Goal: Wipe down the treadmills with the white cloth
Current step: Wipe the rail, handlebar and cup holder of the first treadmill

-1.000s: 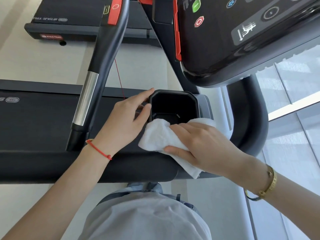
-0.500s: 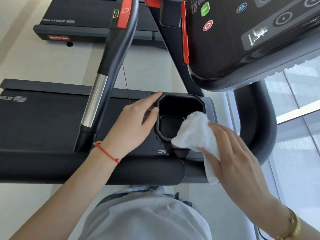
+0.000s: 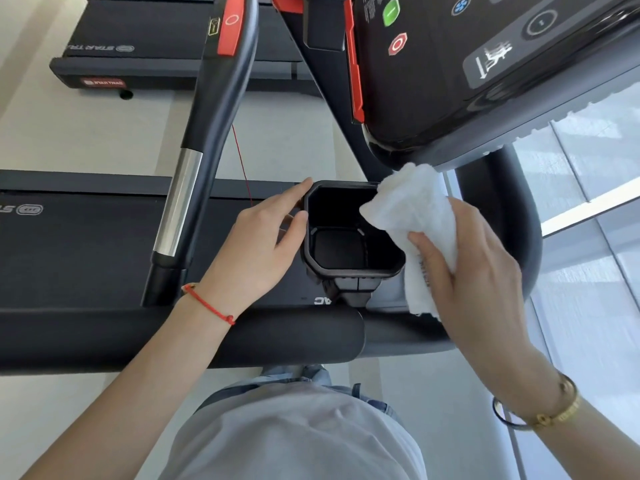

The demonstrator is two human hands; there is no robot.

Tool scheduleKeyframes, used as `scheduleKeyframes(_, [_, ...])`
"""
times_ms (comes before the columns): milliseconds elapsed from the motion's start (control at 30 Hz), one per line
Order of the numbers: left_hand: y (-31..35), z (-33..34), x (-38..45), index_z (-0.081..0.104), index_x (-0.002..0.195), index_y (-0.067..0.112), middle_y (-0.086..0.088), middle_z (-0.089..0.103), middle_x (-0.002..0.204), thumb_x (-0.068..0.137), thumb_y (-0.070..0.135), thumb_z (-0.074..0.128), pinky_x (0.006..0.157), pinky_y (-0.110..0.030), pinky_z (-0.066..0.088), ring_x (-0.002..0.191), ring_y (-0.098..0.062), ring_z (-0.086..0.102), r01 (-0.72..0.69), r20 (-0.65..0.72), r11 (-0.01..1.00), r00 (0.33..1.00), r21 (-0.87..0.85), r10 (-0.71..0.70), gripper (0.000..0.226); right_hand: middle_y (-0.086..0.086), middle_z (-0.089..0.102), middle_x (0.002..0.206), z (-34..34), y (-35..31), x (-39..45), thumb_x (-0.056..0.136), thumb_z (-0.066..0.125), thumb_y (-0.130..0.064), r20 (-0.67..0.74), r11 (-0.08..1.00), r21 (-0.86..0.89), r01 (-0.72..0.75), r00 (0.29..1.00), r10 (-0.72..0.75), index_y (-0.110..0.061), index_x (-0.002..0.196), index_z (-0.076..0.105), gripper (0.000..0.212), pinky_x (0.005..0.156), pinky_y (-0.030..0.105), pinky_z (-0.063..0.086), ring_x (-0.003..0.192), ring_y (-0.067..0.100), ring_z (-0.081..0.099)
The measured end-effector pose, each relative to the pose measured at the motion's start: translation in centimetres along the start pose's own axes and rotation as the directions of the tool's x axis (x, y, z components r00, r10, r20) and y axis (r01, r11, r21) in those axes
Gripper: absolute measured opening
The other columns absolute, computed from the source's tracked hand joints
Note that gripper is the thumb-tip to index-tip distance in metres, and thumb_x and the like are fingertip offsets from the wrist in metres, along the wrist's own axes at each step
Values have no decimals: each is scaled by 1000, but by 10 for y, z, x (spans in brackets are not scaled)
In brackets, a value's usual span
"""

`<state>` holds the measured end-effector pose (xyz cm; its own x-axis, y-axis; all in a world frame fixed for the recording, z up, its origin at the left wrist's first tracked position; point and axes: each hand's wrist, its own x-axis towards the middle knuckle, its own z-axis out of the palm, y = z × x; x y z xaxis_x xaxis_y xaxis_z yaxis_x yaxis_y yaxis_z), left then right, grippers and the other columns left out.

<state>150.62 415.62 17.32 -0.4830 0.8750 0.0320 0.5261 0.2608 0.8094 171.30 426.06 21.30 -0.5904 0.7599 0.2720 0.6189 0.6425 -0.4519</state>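
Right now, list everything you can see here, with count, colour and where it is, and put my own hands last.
White cloth: one, white, bunched over the right rim of the cup holder.
Cup holder: one, black, centre, nothing visible inside.
Console: one, black with green, red and blue buttons, top right.
Handrail: one, dark with a silver section and a red patch, left of centre.
Front bar: one, black, across the lower middle.
Second treadmill: one, black, top left on the floor.
Red bracelet: one, left wrist.
Gold bracelet: one, right wrist.
Left hand: fingers straight, touching the cup holder's left rim.
Right hand: grips the cloth.
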Motion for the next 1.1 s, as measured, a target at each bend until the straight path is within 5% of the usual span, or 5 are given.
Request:
scheduleKeyframes(133, [0,2,0,43,150,28,21,57,94,104,22,46,74,2,38,81,15,56,-1,-3,1000,1000,8,1,47,-1,55,101,20,-6,1,96,44,-49,227,996,-12,-91,970,91,-15,142,34,58,64,22,25,80,18,48])
scheduleKeyframes(533, [0,3,-1,43,150,29,19,59,95,104,23,46,77,-2,42,82,7,57,-1,-13,1000,1000,25,2,47,-9,47,78,17,-3,11,100,46,-39,413,967,26,-253,884,219,-10,136,34,47,61,29,33,72,17,48])
scheduleKeyframes(733, [3,4,-1,44,150,26,24,55,92,103,20,46,73,4,35,74,18,53,-3,-22,999,1000,33,4,46,13,57,110,31,-2,47,101,45,-37,417,982,-17,-190,891,179,-4,143,28,56,73,32,33,102,34,56])
scheduleKeyframes(967, [4,3,0,47,147,28,26,56,98,102,19,49,75,5,36,77,18,55,3,-41,1000,999,11,-3,46,10,35,153,20,3,16,98,54,-29,338,993,-18,120,935,-107,-9,148,33,58,97,35,44,131,31,46])
scheduleKeyframes(1100, [3,4,0,49,146,27,26,56,97,101,17,51,75,4,37,79,18,56,13,-41,1000,999,5,-13,46,14,52,140,22,11,29,91,67,-22,380,896,-60,440,840,-387,-1,133,52,50,113,27,23,138,31,39])
